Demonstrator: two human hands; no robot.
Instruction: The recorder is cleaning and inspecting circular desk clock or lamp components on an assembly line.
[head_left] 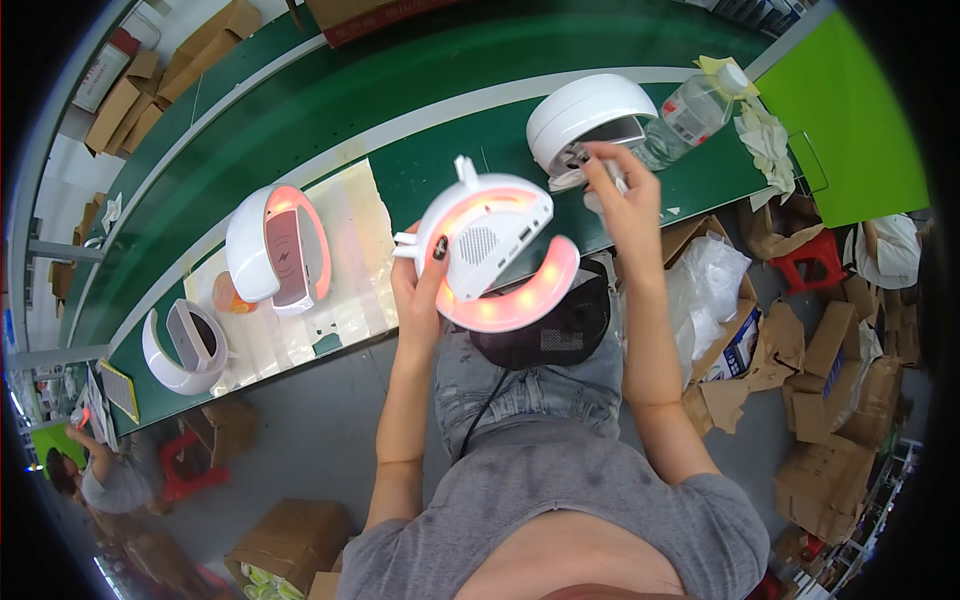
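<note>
My left hand [421, 290] grips a white ring-shaped lamp speaker [508, 240] over my lap, thumb on its face. The ring glows orange-pink; a speaker grille and a row of ports show on its flat part, and small white prongs stick out of its rim. My right hand [628, 195] is raised at the front of a second white lamp [580, 115] on the bench, with thumb and fingers closed together. Something small and whitish shows by those fingers, too blurred to name. A clear plastic bottle [690, 118] lies tilted beside that lamp.
On the green bench [440, 130] a lit lamp [285, 245] stands on a pale sheet [355, 270], with an unlit one [188, 345] farther left. Crumpled tissue [765, 145] lies at the right. Cardboard boxes [825, 370] and a red stool [808, 262] crowd the floor. Another person [105, 475] works far left.
</note>
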